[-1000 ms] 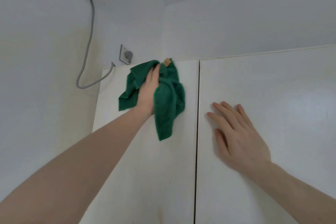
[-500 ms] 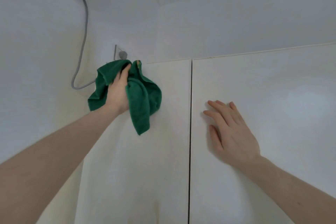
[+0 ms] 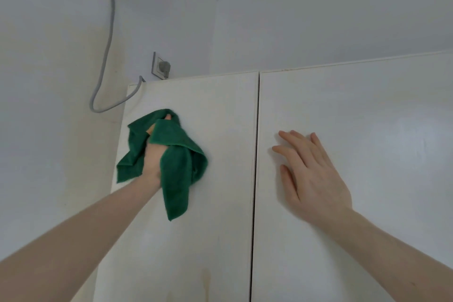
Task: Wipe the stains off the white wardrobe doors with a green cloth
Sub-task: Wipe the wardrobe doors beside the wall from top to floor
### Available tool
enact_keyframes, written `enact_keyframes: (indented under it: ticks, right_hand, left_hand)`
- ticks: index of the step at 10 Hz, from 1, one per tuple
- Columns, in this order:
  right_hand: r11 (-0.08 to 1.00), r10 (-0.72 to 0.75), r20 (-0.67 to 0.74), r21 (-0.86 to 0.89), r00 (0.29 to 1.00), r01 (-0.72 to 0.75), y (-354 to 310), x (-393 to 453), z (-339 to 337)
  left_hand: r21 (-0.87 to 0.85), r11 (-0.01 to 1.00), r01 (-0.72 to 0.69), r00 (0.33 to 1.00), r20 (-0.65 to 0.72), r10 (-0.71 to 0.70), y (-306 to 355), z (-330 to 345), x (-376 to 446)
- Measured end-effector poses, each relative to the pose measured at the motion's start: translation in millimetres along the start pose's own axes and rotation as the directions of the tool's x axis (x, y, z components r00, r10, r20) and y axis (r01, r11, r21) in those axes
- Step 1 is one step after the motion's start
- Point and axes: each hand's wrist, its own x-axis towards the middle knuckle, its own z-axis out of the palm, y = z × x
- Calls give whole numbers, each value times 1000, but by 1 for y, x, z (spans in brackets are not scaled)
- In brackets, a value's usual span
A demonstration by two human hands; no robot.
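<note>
While the right door (image 3: 355, 154) stays braced under the flat, relaxed right hand (image 3: 316, 179), the left hand (image 3: 153, 157), fingers clenched on the green cloth (image 3: 176, 164), has dragged it down from the left door's (image 3: 215, 203) top corner; lower yellowish stains (image 3: 206, 277) remain unwiped.

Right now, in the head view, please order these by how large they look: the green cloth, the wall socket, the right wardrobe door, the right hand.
1. right wardrobe door
2. green cloth and right hand: they look alike, so no ranking
3. wall socket
</note>
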Motion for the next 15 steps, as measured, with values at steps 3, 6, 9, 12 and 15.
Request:
enact_keyframes:
  ticks: [3,6,9,12,15]
  right_hand:
    - [995,82,-48,67,995,-79,-2,-1,-4]
    - [998,46,-34,35,998,-45,-3,-1,-6]
    - [999,46,-13,19,999,-45,-3,-3,-4]
    - [999,34,-27,9,999,-34,-1,-2,0]
    - [999,0,-8,43,1000,0,-4,-8,0]
  left_hand:
    - [280,806,-522,791,513,334,100,94,-74]
    - [451,750,-484,875,227,428,119,30,11]
    - [-5,996,-93,966,242,91,51,37,-13]
    - [-34,986,-162,909,385,163,-4,16,-105]
    - [391,816,-426,660,751,-16,-54,-31,-209]
